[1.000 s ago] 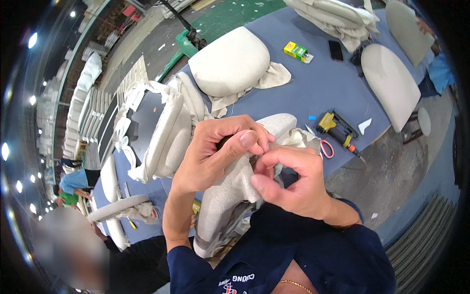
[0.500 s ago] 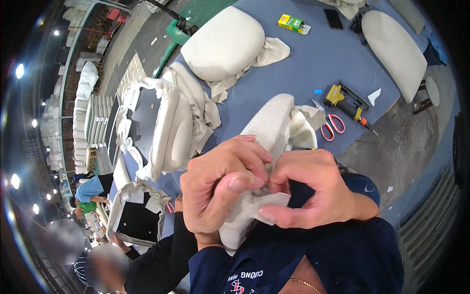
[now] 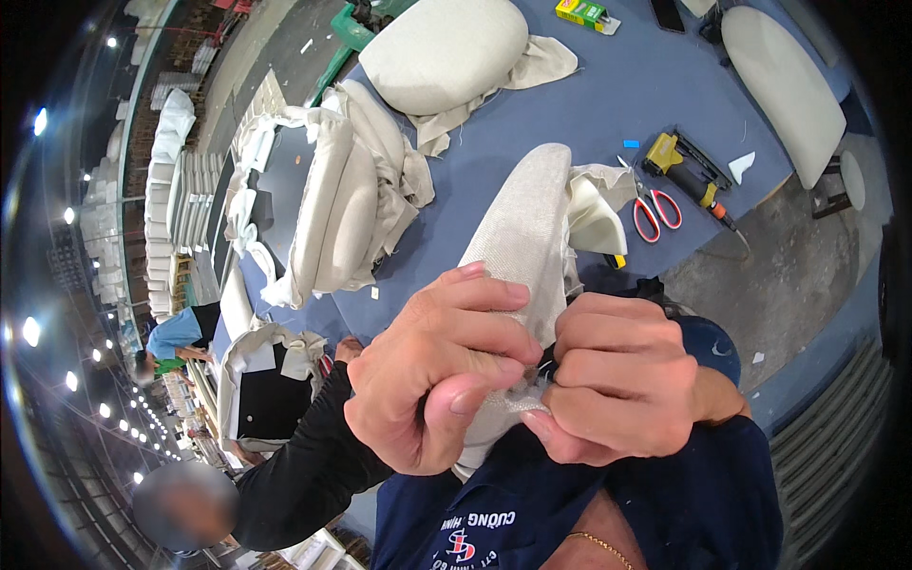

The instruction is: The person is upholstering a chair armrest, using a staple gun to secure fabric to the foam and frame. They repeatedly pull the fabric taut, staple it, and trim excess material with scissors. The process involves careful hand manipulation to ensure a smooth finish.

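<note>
A light beige upholstered cushion (image 3: 518, 204) stands on its side in front of my chest, its fabric-covered edge toward me. My left hand (image 3: 442, 366) lies over its near end, fingers bent and pressed on the fabric, thumb curled in close to them. Beside it, my right hand (image 3: 617, 380) is closed in a fist-like grip on the fabric edge, pinched between thumb and fingers. The hands nearly meet over a small rumpled spot of fabric. Loose fabric and pale foam (image 3: 597, 218) hang out on the cushion's right side.
Right of the cushion lie red-handled scissors (image 3: 657, 211) and a yellow and black staple gun (image 3: 686, 171) with its hose. More cushions (image 3: 446, 52) and a part-covered seat (image 3: 332, 209) lie on the blue table (image 3: 484, 133). A co-worker's black sleeve (image 3: 304, 465) reaches in at left.
My right hand has turned over and closed tighter around the fabric edge, which was a visible flap before. My left hand stays on the cushion. The view has shifted slightly.
</note>
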{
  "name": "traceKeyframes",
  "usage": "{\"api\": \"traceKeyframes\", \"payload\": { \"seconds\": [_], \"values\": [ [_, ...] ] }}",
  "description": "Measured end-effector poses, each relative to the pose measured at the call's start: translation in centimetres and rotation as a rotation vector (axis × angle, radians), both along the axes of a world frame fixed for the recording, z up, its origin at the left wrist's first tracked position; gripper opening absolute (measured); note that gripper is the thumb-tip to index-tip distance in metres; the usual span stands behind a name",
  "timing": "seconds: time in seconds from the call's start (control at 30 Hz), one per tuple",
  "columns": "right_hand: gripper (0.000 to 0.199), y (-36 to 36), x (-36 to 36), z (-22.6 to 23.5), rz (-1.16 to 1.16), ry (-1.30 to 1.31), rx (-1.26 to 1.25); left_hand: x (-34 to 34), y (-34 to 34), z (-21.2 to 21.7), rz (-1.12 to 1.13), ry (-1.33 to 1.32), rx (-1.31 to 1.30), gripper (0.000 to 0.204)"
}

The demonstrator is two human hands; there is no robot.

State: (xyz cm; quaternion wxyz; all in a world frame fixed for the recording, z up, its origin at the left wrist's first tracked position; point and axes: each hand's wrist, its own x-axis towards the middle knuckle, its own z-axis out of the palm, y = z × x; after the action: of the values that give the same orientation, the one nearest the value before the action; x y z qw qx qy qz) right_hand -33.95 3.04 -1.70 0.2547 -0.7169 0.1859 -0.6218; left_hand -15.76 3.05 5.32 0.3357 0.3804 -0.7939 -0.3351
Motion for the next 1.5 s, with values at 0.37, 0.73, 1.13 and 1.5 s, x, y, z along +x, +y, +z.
{"api": "traceKeyframes", "payload": {
  "seconds": [0.37, 0.73, 1.13, 1.5],
  "values": [
    [0.018, 0.4, 0.5, -0.8, -0.063, -0.031, -0.031, 0.9, 0.3, -1.3, -0.085, 0.137, -0.046, 0.013],
    [0.017, 0.1, 1.7, -0.9, 0.006, -0.035, 0.018, 1.3, 1.2, -0.9, -0.007, 0.071, -0.155, 0.018],
    [0.028, 0.2, 1.3, -1.3, -0.002, 0.108, 0.075, 2.4, 1.3, -1.0, 0.057, 0.000, -0.231, 0.022],
    [0.026, 0.3, 2.3, -1.7, 0.010, 0.036, 0.147, 2.8, 1.4, -1.3, 0.097, 0.009, -0.269, 0.027]
  ]
}}
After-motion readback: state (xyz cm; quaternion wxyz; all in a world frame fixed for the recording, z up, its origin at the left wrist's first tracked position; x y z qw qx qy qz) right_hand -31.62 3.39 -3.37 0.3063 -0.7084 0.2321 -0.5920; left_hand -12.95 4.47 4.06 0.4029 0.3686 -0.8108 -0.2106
